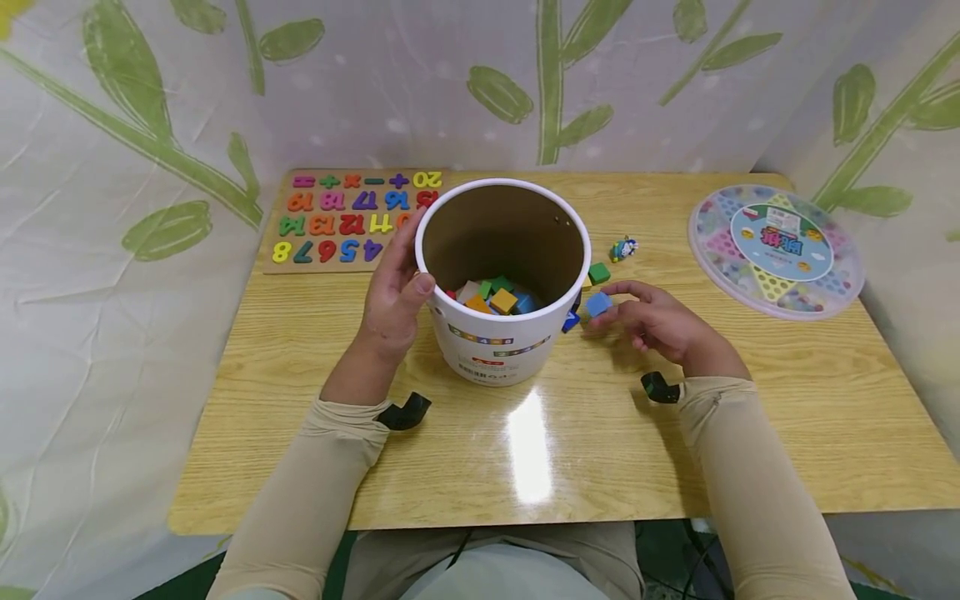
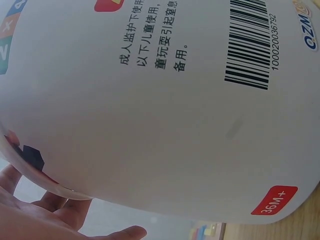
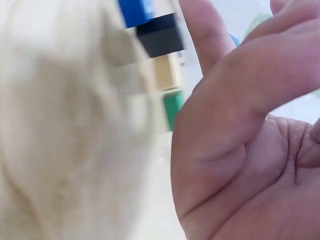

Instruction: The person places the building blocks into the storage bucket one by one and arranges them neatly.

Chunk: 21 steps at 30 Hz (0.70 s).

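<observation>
A white bucket [image 1: 487, 342] with a brown inside stands on the table, several coloured blocks [image 1: 502, 301] lying at its bottom. My left hand [image 1: 390, 304] holds the bucket's left side, its thumb near the rim; the left wrist view shows the fingers at the rim beside the printed wall [image 2: 150, 125]. To the bucket's right, my right hand [image 1: 663, 325] pinches a light blue block [image 1: 598, 304] between fingertips and thumb. Close by on the table are a dark blue block [image 1: 572, 322], a green block [image 1: 598, 273], and, in the right wrist view, a black block [image 3: 161, 36] and a plain wooden block [image 3: 166, 71].
A wooden number board [image 1: 330, 221] lies behind the bucket at the left. A small colourful toy [image 1: 623, 248] is beyond the green block. At the right back is a round clear game case [image 1: 776, 250]. The wooden table [image 1: 600, 450] meets printed cloth walls behind.
</observation>
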### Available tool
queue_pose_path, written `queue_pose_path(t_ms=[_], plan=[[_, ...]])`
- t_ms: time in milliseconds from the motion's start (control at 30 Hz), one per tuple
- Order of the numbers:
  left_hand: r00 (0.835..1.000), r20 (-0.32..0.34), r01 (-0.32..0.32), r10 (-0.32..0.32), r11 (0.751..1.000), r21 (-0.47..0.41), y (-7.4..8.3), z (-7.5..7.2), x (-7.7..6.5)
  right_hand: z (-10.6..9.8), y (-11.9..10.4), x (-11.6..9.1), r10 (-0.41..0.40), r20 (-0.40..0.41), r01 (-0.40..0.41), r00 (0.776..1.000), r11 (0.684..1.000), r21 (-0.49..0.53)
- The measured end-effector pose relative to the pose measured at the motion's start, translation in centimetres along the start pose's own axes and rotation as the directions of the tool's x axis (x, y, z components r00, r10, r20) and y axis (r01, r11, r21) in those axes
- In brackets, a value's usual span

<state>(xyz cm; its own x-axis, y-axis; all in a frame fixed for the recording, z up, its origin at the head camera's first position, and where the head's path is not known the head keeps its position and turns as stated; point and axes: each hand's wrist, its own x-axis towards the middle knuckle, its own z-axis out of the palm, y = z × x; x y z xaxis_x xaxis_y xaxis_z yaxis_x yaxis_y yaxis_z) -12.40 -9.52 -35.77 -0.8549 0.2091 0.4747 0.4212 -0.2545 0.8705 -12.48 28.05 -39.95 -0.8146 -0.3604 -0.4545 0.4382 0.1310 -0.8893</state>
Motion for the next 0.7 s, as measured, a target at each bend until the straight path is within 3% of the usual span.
queue_pose_path(t_ms=[233,400,567,700], plan=[[1.0,-0.004,0.002,-0.002,1.0,0.023,0.0,0.0,0.0,0.6,-2.2,-1.6,-0.085,-0.034,0.085,0.996,0.996,0.007],[1.0,-0.001,0.004,-0.004,1.0,0.021,0.1,0.1,-0.1,1.1,-3.6,-2.8,-0.205,-0.012,0.205,0.979,0.978,0.03],[1.0,-0.002,0.0,0.0,1.0,0.009,0.2,0.1,0.0,2.1,-5.9,-4.5,-0.37,0.014,0.366,0.929,0.923,0.12],[1.0,0.001,-0.004,0.004,1.0,0.004,0.1,0.1,0.0,3.2,-8.4,-6.0,-0.501,0.06,0.482,0.863,0.853,0.199]])
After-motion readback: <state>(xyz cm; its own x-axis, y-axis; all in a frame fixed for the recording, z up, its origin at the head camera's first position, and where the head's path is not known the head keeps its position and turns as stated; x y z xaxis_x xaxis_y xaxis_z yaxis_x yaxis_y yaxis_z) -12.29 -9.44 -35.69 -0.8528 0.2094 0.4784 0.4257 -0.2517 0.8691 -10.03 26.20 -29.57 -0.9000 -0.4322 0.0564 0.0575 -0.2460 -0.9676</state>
